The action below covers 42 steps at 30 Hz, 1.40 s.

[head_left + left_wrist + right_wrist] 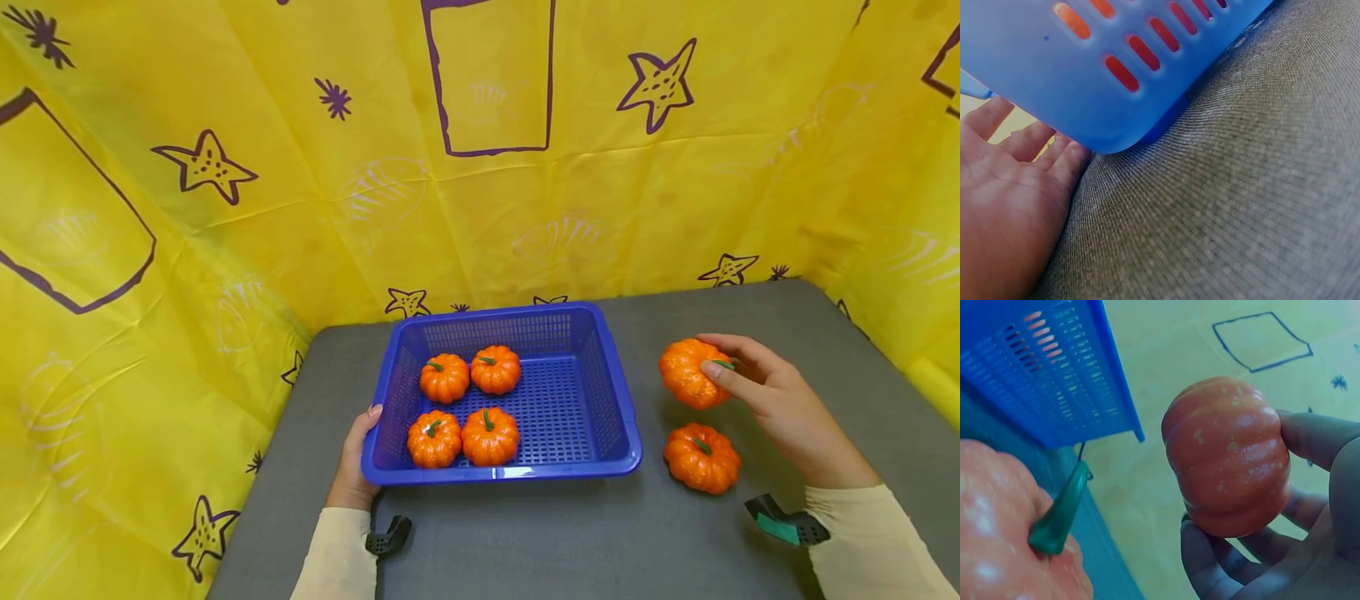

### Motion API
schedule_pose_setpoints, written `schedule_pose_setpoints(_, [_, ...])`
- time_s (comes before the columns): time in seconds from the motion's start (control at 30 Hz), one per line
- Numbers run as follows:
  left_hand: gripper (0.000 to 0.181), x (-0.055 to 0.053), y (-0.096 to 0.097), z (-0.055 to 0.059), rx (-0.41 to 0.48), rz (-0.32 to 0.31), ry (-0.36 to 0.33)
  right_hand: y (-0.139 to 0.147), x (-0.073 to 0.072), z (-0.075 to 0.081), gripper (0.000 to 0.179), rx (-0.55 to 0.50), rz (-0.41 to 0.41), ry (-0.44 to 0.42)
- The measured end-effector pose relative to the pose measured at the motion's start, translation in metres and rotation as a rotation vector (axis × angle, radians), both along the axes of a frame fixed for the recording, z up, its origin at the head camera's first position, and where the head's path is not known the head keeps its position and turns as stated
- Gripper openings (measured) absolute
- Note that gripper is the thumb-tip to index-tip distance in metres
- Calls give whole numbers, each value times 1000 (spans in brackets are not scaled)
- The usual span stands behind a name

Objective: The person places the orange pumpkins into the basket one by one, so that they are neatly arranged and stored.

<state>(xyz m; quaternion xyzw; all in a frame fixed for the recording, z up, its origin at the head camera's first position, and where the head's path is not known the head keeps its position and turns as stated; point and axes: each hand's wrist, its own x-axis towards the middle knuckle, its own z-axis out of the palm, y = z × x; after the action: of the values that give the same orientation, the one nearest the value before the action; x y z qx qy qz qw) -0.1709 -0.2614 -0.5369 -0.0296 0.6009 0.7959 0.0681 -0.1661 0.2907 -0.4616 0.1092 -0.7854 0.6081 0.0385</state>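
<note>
My right hand (787, 408) grips a small orange pumpkin (692, 373) between thumb and fingers, raised above the table on the right. The right wrist view shows its ribbed, speckled side with fingers curled around it. Just below in the head view, a second orange pumpkin (702, 458) with a green stem rests on the table. My left hand (354, 462) holds the left side of a blue plastic basket (502, 475), thumb at the rim and fingers along the outer wall. Several pumpkins (491, 437) sit in the basket's left half, stems up.
The basket stands on a grey cloth-covered table (540, 542), its right half showing bare slotted floor. Yellow printed cloth (487, 225) with starfish and fish drawings hangs behind the table and at both sides. A dark band device (787, 521) sits at the right wrist.
</note>
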Motion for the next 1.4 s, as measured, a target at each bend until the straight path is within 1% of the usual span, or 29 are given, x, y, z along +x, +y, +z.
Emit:
schedule_pose_setpoints(0.13, [73, 1, 0, 1, 5, -1, 1, -6, 2, 4, 43, 39, -7, 3])
schedule_pose_setpoints(0.37, [77, 1, 0, 1, -6, -3, -17, -15, 6, 9, 44, 48, 0, -12])
schedule_pose_setpoints(0.6, [77, 2, 0, 1, -10, 9, -20, -31, 11, 11, 43, 16, 41, -4])
schedule_pose_setpoints(0.9, [74, 1, 0, 0, 1, 5, -7, -48, 14, 14, 41, -17, 114, 25])
schedule_pose_setpoints(1.17, [75, 1, -1, 0, -5, -7, -6, -57, 18, 18, 40, -5, 118, 39])
schedule_pose_setpoints(1.4, [75, 3, -1, 0, -5, -5, -2, -66, 17, 24, 41, -30, 128, 52])
